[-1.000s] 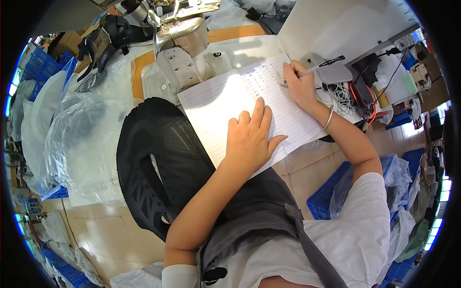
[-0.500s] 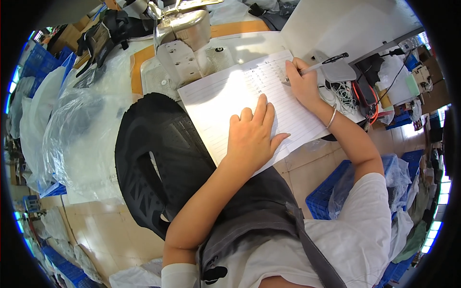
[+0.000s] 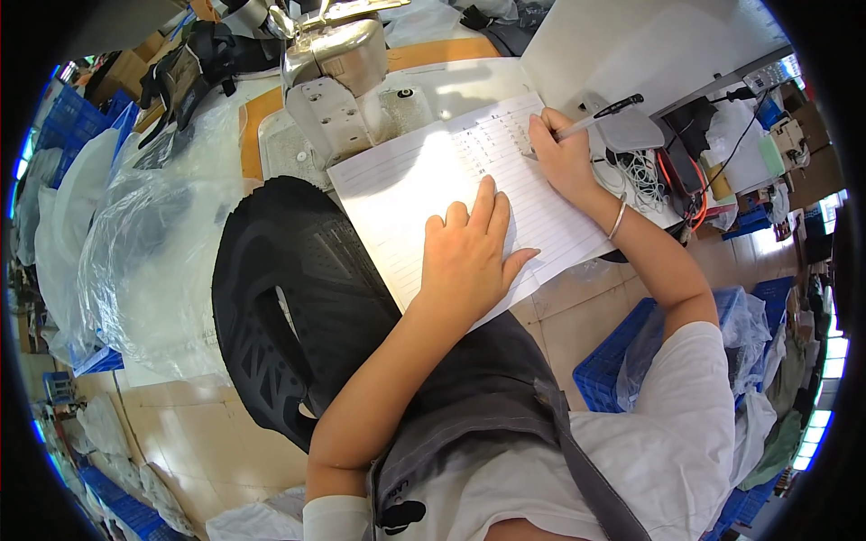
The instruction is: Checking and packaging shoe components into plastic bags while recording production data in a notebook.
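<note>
A lined sheet of paper [image 3: 388,203] lies at a slant, with rows of handwriting in its upper middle. My left hand [image 3: 465,248] rests flat on it, fingers stretched toward the writing and thumb out to the right. My right hand [image 3: 561,158] grips a pen [image 3: 595,117] with a clear barrel and black cap end, its tip down at the paper's right part. Under the sheet's left edge sits a large black moulded piece [image 3: 289,307] with a cut-out slot. Just behind the paper stands the metal head of a sewing machine [image 3: 334,90].
Clear plastic sheeting [image 3: 144,252] covers the left side. Black strapped pieces [image 3: 203,68] lie at the back left. Coiled white cord [image 3: 642,176] and a grey flat object [image 3: 631,131] are right of the paper. A blue crate [image 3: 613,361] stands low on the right.
The whole view has shifted slightly, moving the bench things a little to the left. My left hand stays on the paper, and my right hand still holds the pen at the sheet.
</note>
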The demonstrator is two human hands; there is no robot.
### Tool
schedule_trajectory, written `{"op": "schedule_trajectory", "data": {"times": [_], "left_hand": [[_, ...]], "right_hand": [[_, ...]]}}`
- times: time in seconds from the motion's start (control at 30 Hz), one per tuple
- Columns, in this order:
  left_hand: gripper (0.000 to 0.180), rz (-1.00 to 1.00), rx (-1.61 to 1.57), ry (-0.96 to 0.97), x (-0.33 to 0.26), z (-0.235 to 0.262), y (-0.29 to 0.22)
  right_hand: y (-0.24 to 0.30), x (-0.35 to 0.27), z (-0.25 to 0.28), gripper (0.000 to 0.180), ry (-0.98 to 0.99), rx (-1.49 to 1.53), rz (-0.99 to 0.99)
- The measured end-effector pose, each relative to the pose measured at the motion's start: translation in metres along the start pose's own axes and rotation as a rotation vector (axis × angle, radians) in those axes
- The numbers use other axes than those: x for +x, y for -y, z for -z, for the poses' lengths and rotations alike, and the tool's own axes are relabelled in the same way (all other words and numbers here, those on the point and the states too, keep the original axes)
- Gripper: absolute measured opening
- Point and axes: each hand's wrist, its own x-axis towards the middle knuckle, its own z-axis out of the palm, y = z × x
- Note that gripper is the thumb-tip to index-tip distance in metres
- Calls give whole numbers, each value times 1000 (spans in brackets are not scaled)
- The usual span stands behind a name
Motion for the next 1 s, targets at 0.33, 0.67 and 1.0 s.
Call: {"op": "schedule_trajectory", "data": {"times": [0.33, 0.67, 1.0], "left_hand": [[62, -29, 4, -59, -2, -1, -2], [59, -20, -15, -134, -7, -8, 3], [37, 25, -112, -136, -64, 73, -8]], "right_hand": [[7, -6, 4, 32, -121, -48, 118], [47, -39, 57, 28, 281, -932, 143], [25, -58, 95, 28, 239, -1347, 120]]}}
